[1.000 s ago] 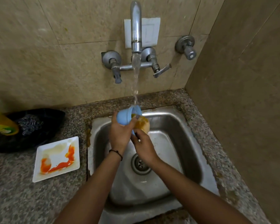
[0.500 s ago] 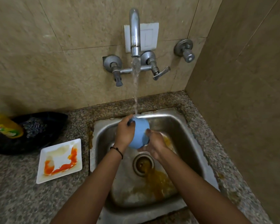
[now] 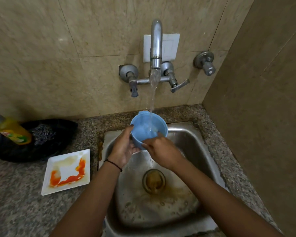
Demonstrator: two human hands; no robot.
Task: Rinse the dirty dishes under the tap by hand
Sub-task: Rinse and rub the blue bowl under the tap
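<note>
Cup: round light-blue plastic cup (image 3: 143,132), mouth up, held above the back of the stainless steel sink (image 3: 195,134); water from the chrome wall tap (image 3: 156,45) falls into it.
Left hand: left hand (image 3: 122,147), grip clamped round the cup's left wall.
Right hand: right hand (image 3: 162,151), grip hooked over the cup's near rim, fingertips inside.
Plate: white square plate (image 3: 67,171) smeared with orange sauce, on the speckled granite worktop (image 3: 15,202) just left of the sink.

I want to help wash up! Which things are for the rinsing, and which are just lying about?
For rinsing: blue cup, left hand, right hand, running tap, sink, stained white plate.
Lying about: yellow bottle, steel scrubber, wall valve.
</note>
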